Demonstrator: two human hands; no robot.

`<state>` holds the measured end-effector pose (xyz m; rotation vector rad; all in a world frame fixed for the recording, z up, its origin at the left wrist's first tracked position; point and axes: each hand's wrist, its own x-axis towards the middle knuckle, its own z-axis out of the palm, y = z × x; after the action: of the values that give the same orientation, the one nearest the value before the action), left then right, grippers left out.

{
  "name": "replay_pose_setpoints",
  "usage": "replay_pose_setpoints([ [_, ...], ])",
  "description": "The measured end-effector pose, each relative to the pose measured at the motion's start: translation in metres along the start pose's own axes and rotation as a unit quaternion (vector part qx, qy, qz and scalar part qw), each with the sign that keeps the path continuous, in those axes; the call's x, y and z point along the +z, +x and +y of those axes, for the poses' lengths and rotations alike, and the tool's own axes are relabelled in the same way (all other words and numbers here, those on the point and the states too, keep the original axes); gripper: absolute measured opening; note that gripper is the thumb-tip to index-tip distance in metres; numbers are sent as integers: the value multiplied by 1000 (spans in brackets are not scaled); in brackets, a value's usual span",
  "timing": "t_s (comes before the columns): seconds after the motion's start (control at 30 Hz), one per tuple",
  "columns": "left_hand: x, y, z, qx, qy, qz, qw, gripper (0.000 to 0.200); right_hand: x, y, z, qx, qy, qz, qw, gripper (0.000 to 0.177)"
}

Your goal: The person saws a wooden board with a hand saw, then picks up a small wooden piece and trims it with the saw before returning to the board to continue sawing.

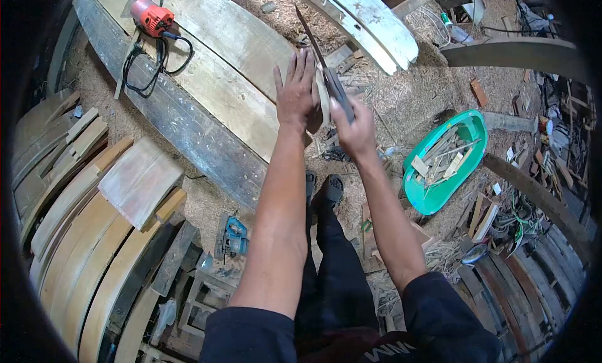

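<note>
Currently, a long-bladed tool [312, 40] points forward from the clenched fingers of the right hand [356, 131], just beside the left hand [298, 98], whose fingers lie straight, ungripping, at a pale board's [241, 37] end. Left of them sits an orange power tool [155, 20]; rightward, a green tub [429, 203] holds wood scraps [453, 167].

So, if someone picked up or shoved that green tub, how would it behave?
The tub looks like thin plastic, so it may flex a little when lifted. The wood scraps inside lie loose and will probably shift about. Sitting wide and low on the littered floor, it seems likelier to slide than tip.
</note>
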<state>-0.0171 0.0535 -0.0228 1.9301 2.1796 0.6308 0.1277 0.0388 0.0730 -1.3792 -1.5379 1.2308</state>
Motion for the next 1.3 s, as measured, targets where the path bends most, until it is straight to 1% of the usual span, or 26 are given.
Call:
replay_pose_setpoints([
  [0.03, 0, 2, 1, -3, 13, 5, 1000, 63, -3, -8, -3, 9, 10, 0, 1000, 33],
  [0.13, -4, 0, 2, -11, 21, -8, 1000, 66, -17, -29, -12, 85, -11, -16, 996, 28],
  [0.23, -6, 0, 5, -20, 13, -18, 1000, 67, -29, -47, -10, 110, -23, -30, 993, 28],
  [0.37, -6, 1, 5, -20, 28, -23, 999, 70, -31, -56, -14, 78, -26, -18, 996, 29],
  [0.47, -6, 1, 6, -20, 40, -28, 999, 71, -32, -60, -14, 105, -36, -25, 993, 29],
  [0.67, -7, 2, 6, -23, 48, -38, 998, 71, -32, -62, -8, 104, -22, -20, 994, 30],
  [0.77, -7, 2, 7, -21, 44, -36, 998, 72, -35, -61, -8, 124, -28, -37, 991, 30],
  [0.87, -11, 3, 9, -23, 36, -41, 998, 72, -37, -55, -19, 146, 7, -35, 989, 31],
  [0.97, -10, 2, 7, -23, 34, -38, 998, 72, -32, -46, -12, 138, -15, -39, 990, 32],
  [1.07, -10, 2, 7, -19, 33, -34, 999, 72, -27, -38, -22, 153, -20, -26, 988, 34],
  [1.17, -10, 2, 8, -21, 34, -37, 998, 71, -29, -49, -23, 151, -30, -17, 988, 34],
  [1.3, -10, 3, 8, -21, 36, -42, 998, 71, -27, -33, -20, 148, -29, -36, 988, 35],
])
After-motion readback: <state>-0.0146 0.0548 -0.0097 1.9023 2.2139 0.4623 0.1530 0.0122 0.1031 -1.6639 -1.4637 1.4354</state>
